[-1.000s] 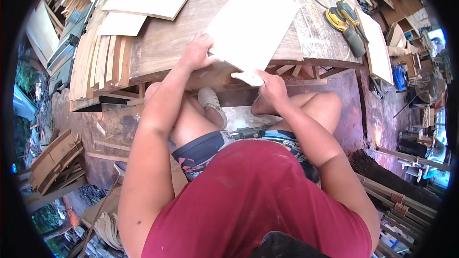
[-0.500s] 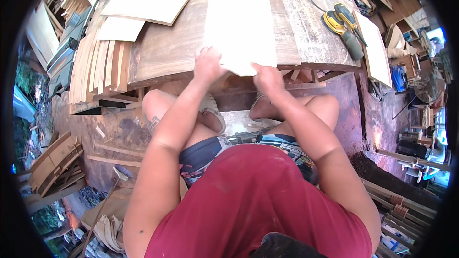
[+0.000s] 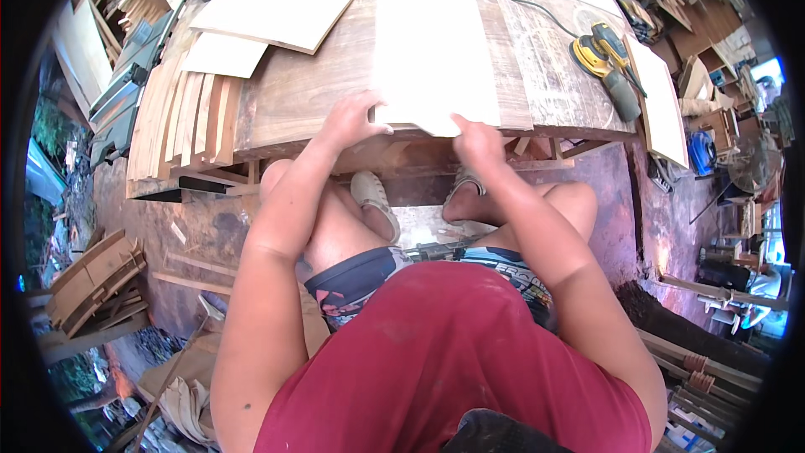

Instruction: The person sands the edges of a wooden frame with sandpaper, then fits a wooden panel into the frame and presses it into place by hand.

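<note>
A white rectangular panel (image 3: 436, 50) lies flat on the wooden bench (image 3: 310, 88), its near edge at the bench's front edge, where the person's right hand (image 3: 480, 147) pinches a small pale piece (image 3: 438, 127) against or just beside that edge. The left hand (image 3: 352, 117) is at the panel's near left corner with thumb and fingers apart around a gap, though whether they grip the panel cannot be told. Farther left, a larger pale board (image 3: 272, 8) overlaps a smaller one near wooden slats (image 3: 189, 122), while a yellow-and-black sander (image 3: 594, 54) rests at the right.
</note>
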A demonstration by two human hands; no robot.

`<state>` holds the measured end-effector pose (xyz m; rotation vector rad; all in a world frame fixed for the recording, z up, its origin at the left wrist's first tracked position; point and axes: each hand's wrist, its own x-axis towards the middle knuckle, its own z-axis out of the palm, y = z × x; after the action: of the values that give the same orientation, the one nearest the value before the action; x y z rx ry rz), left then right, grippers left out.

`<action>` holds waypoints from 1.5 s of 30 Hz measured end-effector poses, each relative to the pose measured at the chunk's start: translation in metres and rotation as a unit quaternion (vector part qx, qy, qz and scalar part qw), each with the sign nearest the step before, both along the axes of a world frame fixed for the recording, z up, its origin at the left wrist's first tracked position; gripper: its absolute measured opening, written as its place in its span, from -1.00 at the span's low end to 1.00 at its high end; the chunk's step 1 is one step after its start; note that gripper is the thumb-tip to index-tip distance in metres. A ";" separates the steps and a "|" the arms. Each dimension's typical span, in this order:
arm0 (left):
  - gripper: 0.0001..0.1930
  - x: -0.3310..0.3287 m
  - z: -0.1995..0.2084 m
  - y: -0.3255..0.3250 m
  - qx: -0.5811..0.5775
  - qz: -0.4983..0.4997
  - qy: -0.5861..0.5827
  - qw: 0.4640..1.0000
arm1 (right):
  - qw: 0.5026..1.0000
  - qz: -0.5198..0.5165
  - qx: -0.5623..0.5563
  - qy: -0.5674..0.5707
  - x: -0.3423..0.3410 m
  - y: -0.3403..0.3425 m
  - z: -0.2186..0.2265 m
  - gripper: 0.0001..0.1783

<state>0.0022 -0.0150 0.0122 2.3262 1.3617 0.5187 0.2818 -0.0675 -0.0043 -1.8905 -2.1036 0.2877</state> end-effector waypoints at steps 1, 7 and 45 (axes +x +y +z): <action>-0.41 0.002 0.001 -0.001 -0.039 0.025 0.000 0.999 | 1.000 0.011 -0.007 0.012 -0.025 0.002 0.002 -0.51; -0.25 -0.020 0.015 0.017 -0.062 -0.034 0.017 0.997 | 0.993 0.104 -0.032 0.036 -0.067 0.012 0.030 -0.51; -0.57 0.079 0.031 -0.038 0.134 -0.055 0.060 0.988 | 0.823 -0.203 0.001 0.530 0.177 -0.071 0.037 -0.64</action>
<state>0.0817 -0.0535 0.0430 2.6718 1.2728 0.5644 0.4584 -0.1389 0.0326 -1.5188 -0.9305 0.9556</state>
